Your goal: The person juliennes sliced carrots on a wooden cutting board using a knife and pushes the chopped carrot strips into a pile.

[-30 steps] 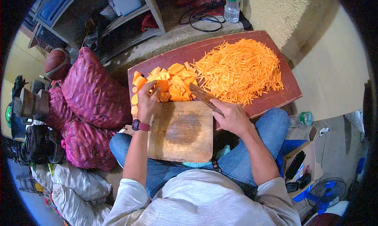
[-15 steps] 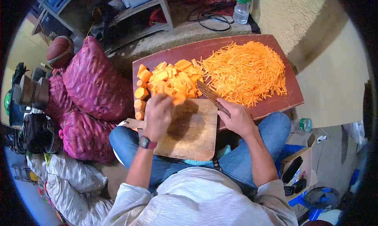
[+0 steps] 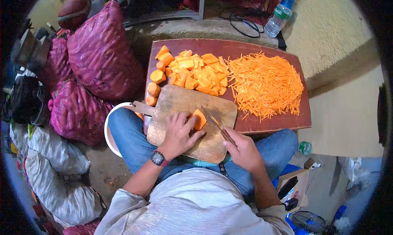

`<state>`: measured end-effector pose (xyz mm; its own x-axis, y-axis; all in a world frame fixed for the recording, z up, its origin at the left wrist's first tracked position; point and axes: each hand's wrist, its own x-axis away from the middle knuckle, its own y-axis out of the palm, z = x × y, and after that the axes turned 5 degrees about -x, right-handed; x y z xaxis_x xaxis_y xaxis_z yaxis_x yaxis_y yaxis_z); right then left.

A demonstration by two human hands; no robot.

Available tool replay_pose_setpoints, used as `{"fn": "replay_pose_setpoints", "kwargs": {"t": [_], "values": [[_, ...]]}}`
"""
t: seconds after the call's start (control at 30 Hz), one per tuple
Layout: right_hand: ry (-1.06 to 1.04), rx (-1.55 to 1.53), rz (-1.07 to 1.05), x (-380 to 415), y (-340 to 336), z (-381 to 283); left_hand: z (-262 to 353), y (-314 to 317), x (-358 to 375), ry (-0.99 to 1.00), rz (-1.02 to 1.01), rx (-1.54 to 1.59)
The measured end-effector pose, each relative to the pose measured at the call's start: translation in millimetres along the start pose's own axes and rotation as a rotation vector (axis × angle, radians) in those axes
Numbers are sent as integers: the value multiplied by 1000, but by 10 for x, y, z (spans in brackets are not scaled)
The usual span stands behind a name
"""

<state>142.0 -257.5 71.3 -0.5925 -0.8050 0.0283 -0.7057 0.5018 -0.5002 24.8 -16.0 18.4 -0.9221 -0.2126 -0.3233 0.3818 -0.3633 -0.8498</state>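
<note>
My left hand (image 3: 179, 132), a watch on its wrist, rests on the wooden cutting board (image 3: 168, 102). Thumb and fingertips steady a flat orange carrot piece (image 3: 199, 120) there. In my right hand (image 3: 244, 151) is the handle of a knife (image 3: 215, 122); its blade slants over the board, just right of the carrot piece. Beyond the board lies a heap of thick carrot slices (image 3: 196, 71). A large mound of thin carrot sticks (image 3: 268, 85) is to its right. Several carrot chunks (image 3: 154, 89) line the table's left side.
The board sits across my lap and the near edge of a low red-brown table (image 3: 282, 124). Full pink mesh sacks (image 3: 100, 51) and white sacks (image 3: 61, 186) stand at left. A water bottle (image 3: 278, 20) is behind the table, and a cardboard box (image 3: 301, 186) sits at lower right.
My left hand has come down from the carrot slices onto the board with a carrot piece. The knife has moved from beside the heap to over the board. The view has shifted.
</note>
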Motion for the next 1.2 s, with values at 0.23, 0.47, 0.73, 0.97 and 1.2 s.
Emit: {"fn": "replay_pose_setpoints", "kwargs": {"t": [0.23,0.47,0.73,0.97,1.2], "values": [[66,78,-113,29,82,-322,17,8,127,48,-70,54],[206,237,-197,186,177,-497,38,67,154,94,-65,9],[235,316,-265,111,60,-493,-2,109,136,58,6,83],[-260,595,-146,-166,-144,-368,45,-386,-441,-34,211,334],[-314,869,-103,-251,-365,-522,-1,-105,-1303,187,-160,205]]}}
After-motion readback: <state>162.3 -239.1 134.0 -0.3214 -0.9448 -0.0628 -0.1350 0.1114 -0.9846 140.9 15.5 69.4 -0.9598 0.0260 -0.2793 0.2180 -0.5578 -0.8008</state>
